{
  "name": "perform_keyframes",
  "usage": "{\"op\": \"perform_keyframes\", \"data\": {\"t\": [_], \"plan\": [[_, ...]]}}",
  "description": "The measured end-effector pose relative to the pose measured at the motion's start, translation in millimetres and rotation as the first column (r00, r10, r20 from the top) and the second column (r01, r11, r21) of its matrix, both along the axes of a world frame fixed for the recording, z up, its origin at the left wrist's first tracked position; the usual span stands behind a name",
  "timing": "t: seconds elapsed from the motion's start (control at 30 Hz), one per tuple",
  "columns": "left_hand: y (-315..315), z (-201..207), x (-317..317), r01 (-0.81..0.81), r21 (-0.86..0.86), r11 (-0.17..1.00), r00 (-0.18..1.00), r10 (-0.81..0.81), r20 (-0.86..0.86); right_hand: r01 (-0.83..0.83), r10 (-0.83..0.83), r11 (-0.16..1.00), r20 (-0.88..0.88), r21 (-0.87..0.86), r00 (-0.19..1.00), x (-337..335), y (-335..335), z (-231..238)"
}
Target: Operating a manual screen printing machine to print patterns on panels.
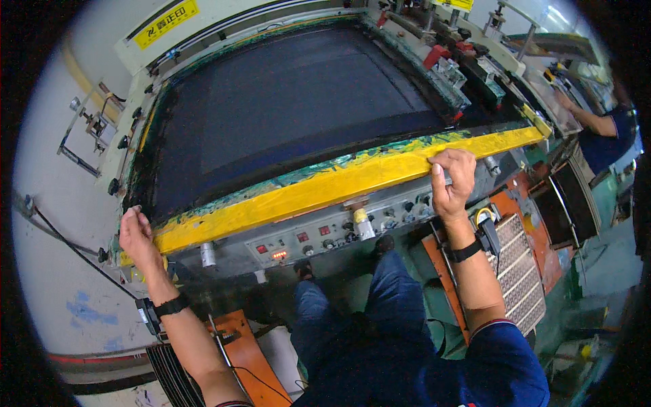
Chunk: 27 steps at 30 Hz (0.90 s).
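A large screen-printing frame (305,95) with dark mesh lies flat in a machine before me. Along its near side runs a yellow bar (319,195), its inner edge smeared with green. At the bar's left end is my left hand (139,237), fingers drawn together near the frame's corner; whatever they pinch is too small to make out. My right hand (454,183) is over the right part of the bar, thumb and bent fingers closed at its upper edge. I cannot make out anything between them.
Below the bar, a control panel (305,239) carries knobs and red lights. Clamps with red parts (437,56) line the frame's right side. A patterned panel (519,275) stands by my right forearm, an orange board (247,349) by my left. Another person's arm (590,119) shows at far right.
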<state>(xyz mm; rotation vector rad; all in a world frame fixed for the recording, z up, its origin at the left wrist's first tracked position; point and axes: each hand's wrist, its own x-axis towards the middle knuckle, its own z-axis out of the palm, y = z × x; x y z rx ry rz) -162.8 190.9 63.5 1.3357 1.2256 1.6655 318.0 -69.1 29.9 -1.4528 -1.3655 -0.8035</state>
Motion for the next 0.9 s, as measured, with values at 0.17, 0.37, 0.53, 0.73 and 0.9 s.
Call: {"op": "perform_keyframes", "data": {"t": [0.17,0.37,0.53,0.73,0.9], "plan": [[3.2,-2.0,-0.1,0.004,0.054,0.999,1.0,-0.004,0.003,-0.004,0.004,1.0,0.005,0.004,1.0,1.8,0.5,-2.1],[0.2,-1.4,0.1,0.01,0.045,0.999,0.999,-0.008,-0.034,-0.006,0.006,1.0,0.001,-0.001,1.0,0.1,0.1,-0.5],[-0.1,-2.0,2.8,-0.016,0.025,1.0,0.999,0.017,-0.036,-0.001,0.001,1.0,-0.009,-0.014,1.0,0.3,-1.5,-2.0],[-2.8,2.7,5.4,-0.058,0.051,0.997,0.998,0.059,-0.027,-0.016,0.018,0.999,0.043,-0.028,0.999,-0.3,-4.5,1.8],[-36.9,12.2,18.3,0.034,0.375,0.926,0.995,0.005,-0.104,-0.014,0.017,0.999,0.062,-0.042,0.998,-15.5,-21.2,4.4]]}}
